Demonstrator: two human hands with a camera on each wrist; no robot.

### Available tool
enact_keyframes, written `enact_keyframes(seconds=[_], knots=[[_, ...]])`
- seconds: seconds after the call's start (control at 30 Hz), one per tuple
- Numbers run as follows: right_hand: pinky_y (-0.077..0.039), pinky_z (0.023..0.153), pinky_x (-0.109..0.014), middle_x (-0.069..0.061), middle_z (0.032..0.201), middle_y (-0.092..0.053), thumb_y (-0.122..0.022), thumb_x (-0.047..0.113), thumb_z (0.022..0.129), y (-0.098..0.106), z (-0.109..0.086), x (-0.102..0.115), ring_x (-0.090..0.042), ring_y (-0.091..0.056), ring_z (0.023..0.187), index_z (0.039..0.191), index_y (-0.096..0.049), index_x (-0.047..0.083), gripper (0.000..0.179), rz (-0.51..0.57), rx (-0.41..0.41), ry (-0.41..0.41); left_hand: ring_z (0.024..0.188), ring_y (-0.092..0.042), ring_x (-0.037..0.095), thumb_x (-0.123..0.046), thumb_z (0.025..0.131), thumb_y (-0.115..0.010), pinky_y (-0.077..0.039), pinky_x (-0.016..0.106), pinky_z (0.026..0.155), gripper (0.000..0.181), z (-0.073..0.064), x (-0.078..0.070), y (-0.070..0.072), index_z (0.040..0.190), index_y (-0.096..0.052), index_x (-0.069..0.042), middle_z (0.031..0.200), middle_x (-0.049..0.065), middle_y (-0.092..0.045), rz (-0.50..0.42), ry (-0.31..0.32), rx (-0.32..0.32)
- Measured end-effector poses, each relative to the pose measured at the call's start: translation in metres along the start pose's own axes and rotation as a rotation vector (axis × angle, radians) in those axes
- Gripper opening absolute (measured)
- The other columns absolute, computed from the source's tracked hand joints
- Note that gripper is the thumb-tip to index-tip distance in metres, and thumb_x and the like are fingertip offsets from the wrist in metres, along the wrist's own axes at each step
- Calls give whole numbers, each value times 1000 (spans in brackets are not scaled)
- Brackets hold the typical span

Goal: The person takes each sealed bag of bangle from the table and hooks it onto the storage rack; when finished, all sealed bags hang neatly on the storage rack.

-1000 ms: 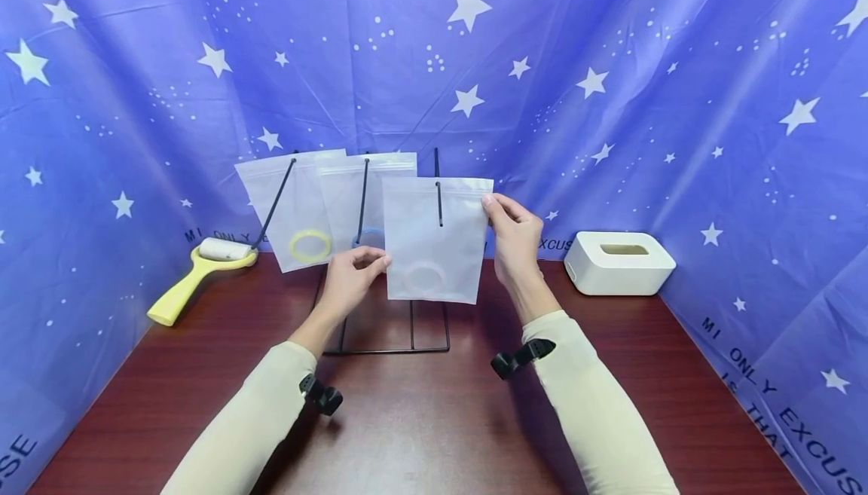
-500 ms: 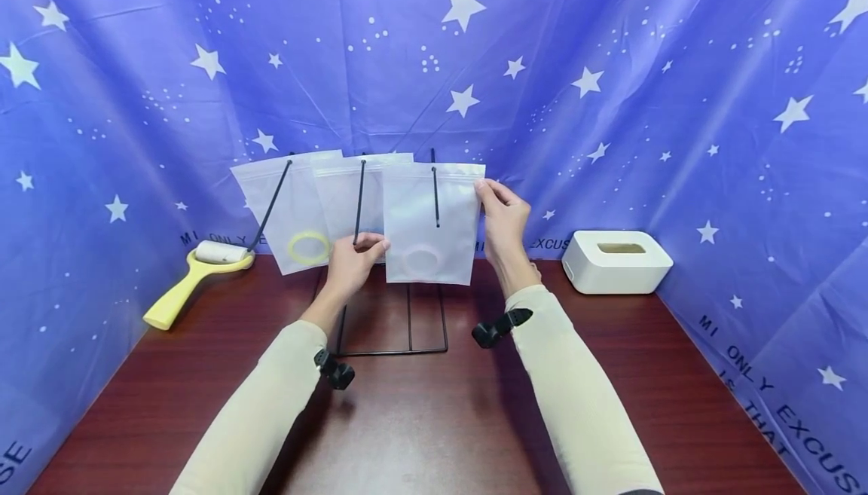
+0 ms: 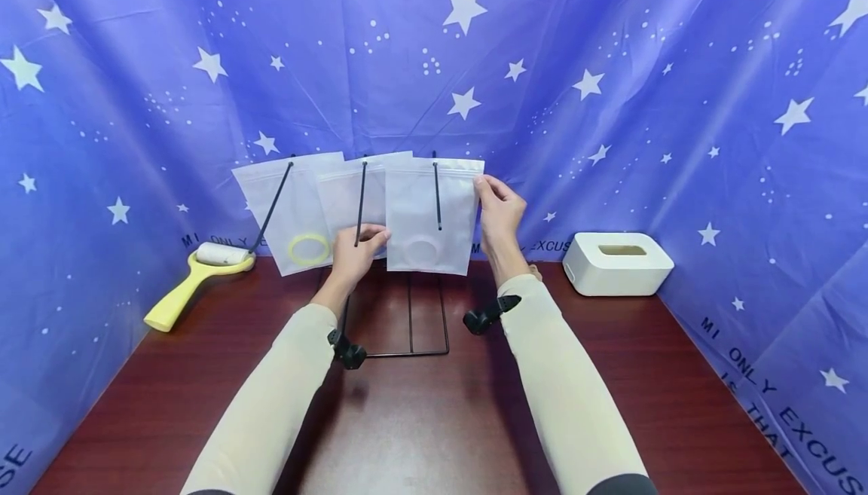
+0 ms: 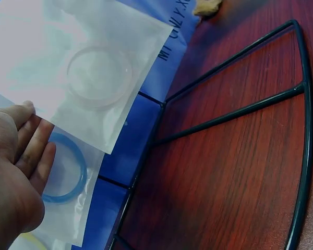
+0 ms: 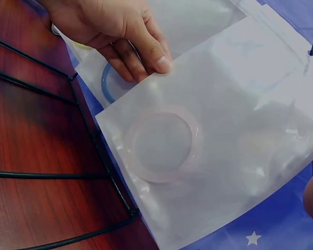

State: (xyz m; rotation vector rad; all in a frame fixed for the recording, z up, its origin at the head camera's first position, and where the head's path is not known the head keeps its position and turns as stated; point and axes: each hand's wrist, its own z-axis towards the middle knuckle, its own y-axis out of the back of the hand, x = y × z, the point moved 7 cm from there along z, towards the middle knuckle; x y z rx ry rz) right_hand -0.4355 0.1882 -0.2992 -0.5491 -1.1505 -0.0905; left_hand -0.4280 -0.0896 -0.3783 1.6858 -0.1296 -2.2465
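Note:
In the head view, a frosted zip-lock bag [image 3: 423,209] hangs by its top hole on the right hook of a black wire rack [image 3: 407,354]. A pale pink ring [image 5: 195,138] shows through it in the right wrist view. My left hand [image 3: 354,254] pinches its left edge low down, while my right hand [image 3: 502,212] pinches the upper right corner. Beside it, a second bag [image 3: 342,197] hangs on the middle hook; its blue ring [image 4: 82,166] shows in the left wrist view. Furthest left hangs a third bag [image 3: 305,197], tilted, with a yellow ring [image 3: 309,263] inside.
On the left of the dark red table [image 3: 420,435] lies a lint roller [image 3: 172,295] with a yellow handle. A white tissue box [image 3: 610,273] stands at the right. Behind everything hangs a blue star-patterned curtain [image 3: 380,88].
The right-hand bag has slid back along its hook toward the rack, and both hands have moved forward with it. The other two bags hang much as before.

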Motion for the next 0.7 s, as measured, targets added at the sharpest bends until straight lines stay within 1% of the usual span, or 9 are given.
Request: enact_keyframes(seconds=[0.13,0.27,0.33,0.43,0.5,0.53,0.63,0.7], knots=[[-58,85,-23,3,89,-71,-78,11,92,-1,0,-3,-8,-65,85,114,-77,-3,26,-12,3,-15,89,-70,17,-32,94,-76,-53,23,78,24,0,1,2,104,-81,-10,98,13,-79,-18,8,6],[-58,91,-25,4,92,-71,-76,11,94,0,-2,-6,-9,-66,90,115,-76,-1,25,-31,21,-27,90,-71,17,-27,95,-76,-52,21,80,22,-1,0,7,103,-81,-7,99,16,-80,-27,-15,3],[-58,91,-24,4,92,-71,-75,11,95,2,-4,-7,-9,-66,91,115,-77,1,23,-70,34,-11,91,-72,16,-25,95,-76,-52,20,81,22,-2,1,11,105,-81,-6,101,17,-80,-20,-26,13],[-58,89,-23,5,92,-71,-73,11,95,9,-8,-8,-7,-66,90,115,-76,1,22,-138,65,23,93,-72,10,-26,97,-74,-52,18,84,23,-7,6,18,108,-81,-7,104,15,-80,16,-21,47],[-58,87,-21,2,95,-73,-72,10,96,16,-11,-8,-6,-68,90,116,-75,-1,23,-178,88,56,93,-72,7,-29,98,-73,-51,17,86,25,-11,9,26,110,-80,-9,106,13,-80,61,-28,77],[-58,88,-20,-2,97,-74,-72,9,96,19,-12,-7,-6,-69,90,117,-74,-3,24,-187,104,70,93,-72,6,-30,98,-73,-51,17,86,26,-13,10,31,111,-80,-8,106,13,-80,80,-38,91],[-57,88,-18,-15,107,-76,-70,8,97,33,-15,-4,-5,-71,91,120,-72,-6,26,-223,156,109,95,-71,8,-28,99,-71,-51,15,86,27,-21,8,52,114,-79,-7,109,13,-80,171,-107,117],[-57,89,-17,-23,114,-75,-69,7,98,44,-16,2,-7,-73,92,121,-70,-8,27,-253,196,136,97,-71,13,-26,100,-71,-51,16,85,25,-26,4,69,114,-78,-7,111,13,-79,236,-169,131]])
